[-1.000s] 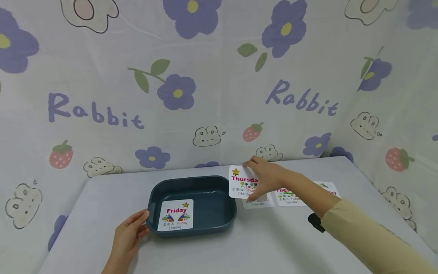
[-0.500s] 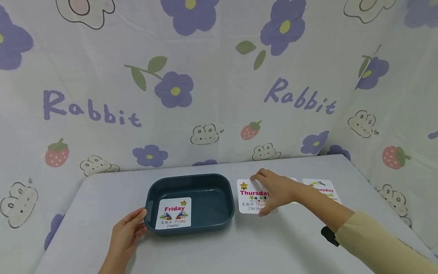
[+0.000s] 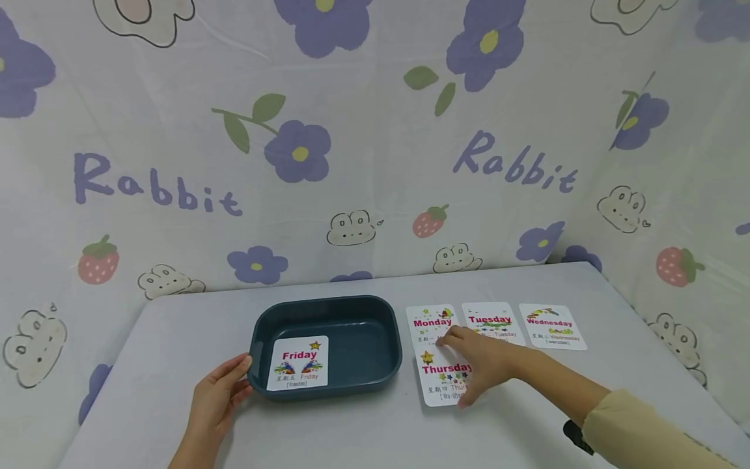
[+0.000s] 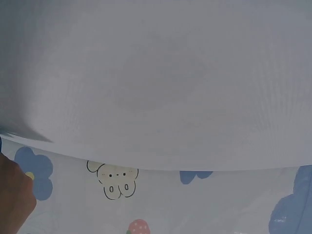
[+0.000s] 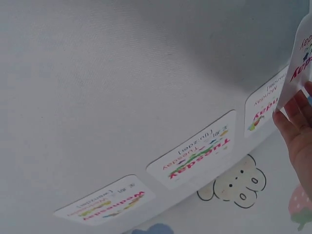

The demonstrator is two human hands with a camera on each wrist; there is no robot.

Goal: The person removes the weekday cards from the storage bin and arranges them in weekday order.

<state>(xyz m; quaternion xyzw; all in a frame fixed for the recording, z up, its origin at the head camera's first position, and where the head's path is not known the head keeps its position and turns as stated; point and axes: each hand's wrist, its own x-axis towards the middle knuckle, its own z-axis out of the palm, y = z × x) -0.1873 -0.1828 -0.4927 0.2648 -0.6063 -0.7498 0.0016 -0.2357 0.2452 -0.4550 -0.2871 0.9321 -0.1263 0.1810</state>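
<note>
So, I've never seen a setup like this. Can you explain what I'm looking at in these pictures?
There's no machine here, just a person's two bare hands. The wide picture comes from a camera worn on the head; the other two come from cameras on the wrists, so their angles look odd, even upside down.

On the white table lie the Monday card, Tuesday card and Wednesday card. The left hand grips the left end of a dark tray with the Friday card inside. The right hand holds the Thursday card, tilted in the right wrist view. The left wrist view shows mostly tabletop and printed cloth.
</note>
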